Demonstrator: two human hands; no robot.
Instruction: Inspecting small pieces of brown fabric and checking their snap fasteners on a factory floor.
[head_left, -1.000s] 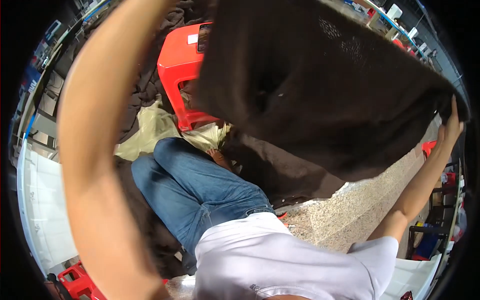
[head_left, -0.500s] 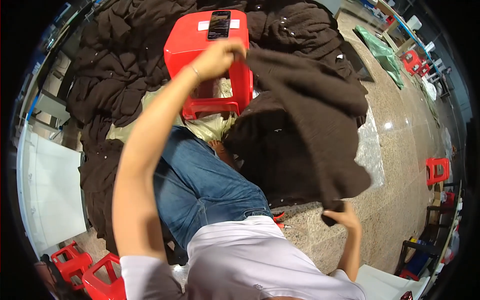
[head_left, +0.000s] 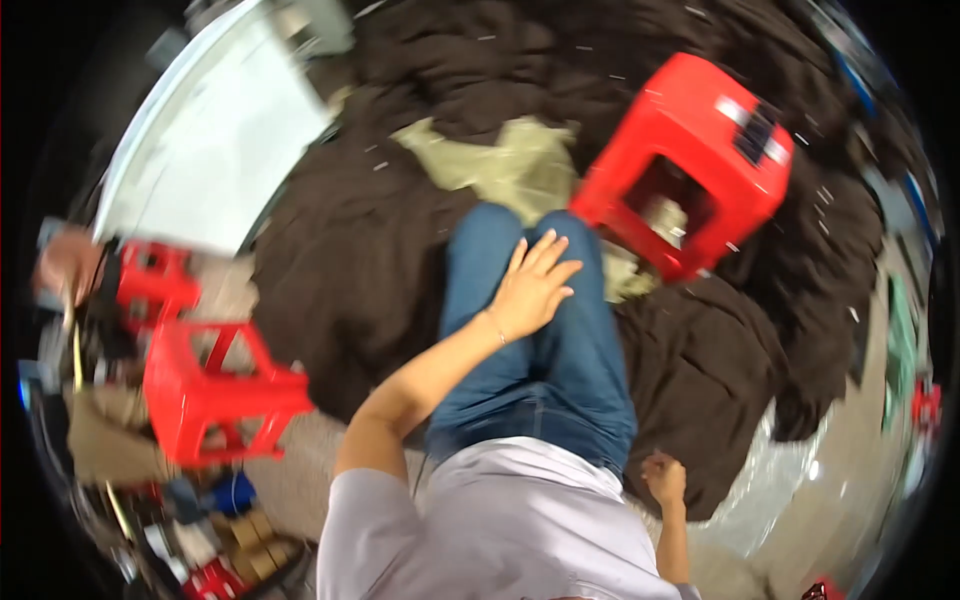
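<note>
My left hand (head_left: 535, 285) rests over my jeans (head_left: 500, 385) just below the knees, fingers spread, with nothing in it. Low on the right, my right hand (head_left: 667, 480) is beside a heap of dark brown knitted cloth (head_left: 700, 385). Its fingers look bent but are smeared, so whether they grip anything is unclear. Beyond my right knee stands a red plastic stool (head_left: 625, 165), tilted in the picture. On its top lies a dark phone (head_left: 755, 135) over a white slip.
Brown garments (head_left: 460, 80) are piled across the floor ahead. A pale yellow plastic sheet (head_left: 505, 165) lies before my knees. At left are another red stool (head_left: 215, 390) and a white panel (head_left: 215, 130). Clear plastic film (head_left: 765, 480) lies at right.
Both hands were stretching a brown garment; now it has left my left hand, which came down onto my legs. My right hand stays low at right. The view has swung left.
</note>
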